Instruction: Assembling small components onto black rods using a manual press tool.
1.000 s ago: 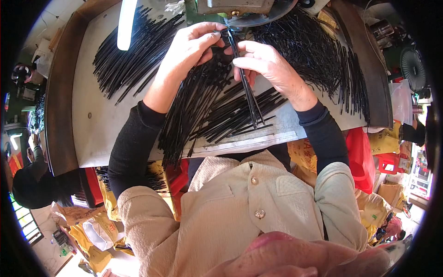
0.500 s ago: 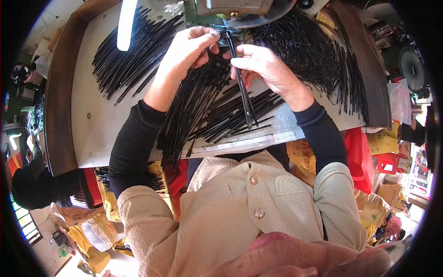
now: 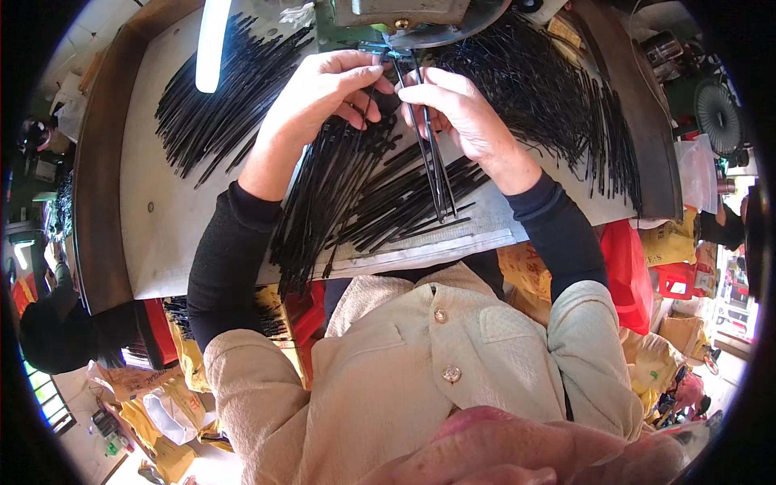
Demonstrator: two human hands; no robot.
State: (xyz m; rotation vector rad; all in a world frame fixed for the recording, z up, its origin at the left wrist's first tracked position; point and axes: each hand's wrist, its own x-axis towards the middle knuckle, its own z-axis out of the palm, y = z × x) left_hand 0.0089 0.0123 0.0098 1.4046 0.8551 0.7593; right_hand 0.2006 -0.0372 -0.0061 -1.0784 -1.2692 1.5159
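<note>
Two long, thin black rods (image 3: 437, 174) run from the machine's working point toward me, a narrow gap between them. My right hand (image 3: 457, 109) grips them near their far ends, fingers curled around. Close by on the left, my left hand (image 3: 339, 85) has thumb and forefinger pinched together just below the machine head (image 3: 404, 12). Whatever lies in that pinch is too small to make out. A loose bundle of similar black rods (image 3: 323, 186) lies beneath my left hand, and more rods (image 3: 412, 198) lie below the held pair.
Large piles of black rods (image 3: 218, 105) cover the table's far left and right (image 3: 533, 89). A raised brown edge (image 3: 101, 178) borders the pale tabletop. A bright white lamp tube (image 3: 212, 48) hangs at upper left. Red and yellow bags (image 3: 626, 275) stand below the right side.
The two rods, close together before, now stand farther apart along their length. My right hand has shifted slightly up along them; my left hand stays by the machine.
</note>
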